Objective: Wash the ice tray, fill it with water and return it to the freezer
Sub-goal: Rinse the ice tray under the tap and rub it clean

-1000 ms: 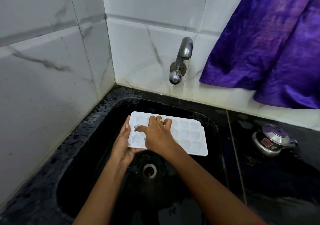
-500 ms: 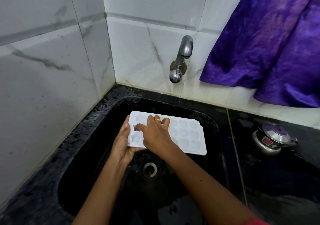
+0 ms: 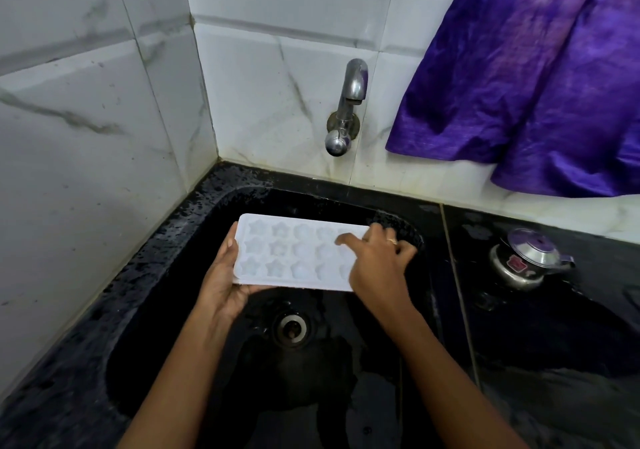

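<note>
Left grip (image 3: 225, 286) clasps ice tray (image 3: 287, 253) left end (underneath); right grip (image 3: 377, 268) atop, closure unclear.

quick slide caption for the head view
The left hand holds a white ice tray over the black sink, right hand on the tray's right end, no water running from the tap

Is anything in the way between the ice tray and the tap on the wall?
No, nothing that shows. The left hand holds the ice tray over the black sink, and the right hand touches its right end. Only open air lies between the tray and the tap above.
</note>
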Available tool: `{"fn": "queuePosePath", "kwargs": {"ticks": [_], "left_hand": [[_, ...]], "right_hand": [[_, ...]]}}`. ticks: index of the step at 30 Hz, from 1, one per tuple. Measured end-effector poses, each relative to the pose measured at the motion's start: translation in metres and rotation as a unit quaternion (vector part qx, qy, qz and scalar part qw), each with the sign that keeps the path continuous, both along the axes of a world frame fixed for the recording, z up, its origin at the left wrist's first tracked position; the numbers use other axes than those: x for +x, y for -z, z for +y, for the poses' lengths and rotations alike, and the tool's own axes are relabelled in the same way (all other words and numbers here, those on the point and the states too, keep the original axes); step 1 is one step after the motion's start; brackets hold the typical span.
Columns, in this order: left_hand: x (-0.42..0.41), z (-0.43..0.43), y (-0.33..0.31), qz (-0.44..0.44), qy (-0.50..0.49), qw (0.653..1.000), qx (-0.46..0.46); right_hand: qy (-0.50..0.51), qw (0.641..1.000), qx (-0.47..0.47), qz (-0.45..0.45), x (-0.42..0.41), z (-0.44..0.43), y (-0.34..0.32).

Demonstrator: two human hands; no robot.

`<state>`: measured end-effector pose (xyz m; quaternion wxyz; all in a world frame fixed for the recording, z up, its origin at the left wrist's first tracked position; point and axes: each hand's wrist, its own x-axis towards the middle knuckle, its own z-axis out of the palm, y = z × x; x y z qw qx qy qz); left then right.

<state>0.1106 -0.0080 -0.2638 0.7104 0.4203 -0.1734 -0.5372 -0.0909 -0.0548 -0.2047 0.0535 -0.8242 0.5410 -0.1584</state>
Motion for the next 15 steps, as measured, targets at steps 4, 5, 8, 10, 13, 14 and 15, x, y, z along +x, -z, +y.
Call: {"fn": "queuePosePath", "kwargs": {"ticks": [4, 5, 8, 10, 13, 14, 15], "left_hand": [[0.002, 0.002, -0.004, -0.01, -0.002, 1.0, 0.007], [0.001, 0.003, -0.005, -0.012, -0.004, 1.0, 0.01], [-0.003, 0.004, -0.008, -0.014, -0.002, 1.0, 0.017], [-0.006, 0.005, -0.011, -0.017, 0.011, 1.0, 0.013], [-0.007, 0.006, -0.01, -0.018, 0.019, 1.0, 0.012], [-0.008, 0.006, -0.009, -0.013, 0.018, 1.0, 0.012], [-0.008, 0.006, -0.008, -0.009, 0.016, 1.0, 0.014]], "right_hand": [[0.068, 0.997, -0.019, 0.001, -0.041, 0.007, 0.011], [0.069, 0.998, -0.012, 0.007, -0.046, 0.009, 0.013], [0.053, 0.998, 0.02, 0.039, -0.052, 0.015, 0.016], [0.044, 0.998, 0.029, 0.04, -0.052, 0.017, 0.018], [0.03, 0.998, 0.036, 0.041, -0.052, 0.018, 0.02], [0.028, 0.998, 0.038, 0.045, -0.052, 0.017, 0.021], [0.028, 0.998, 0.039, 0.046, -0.053, 0.018, 0.021]]}}
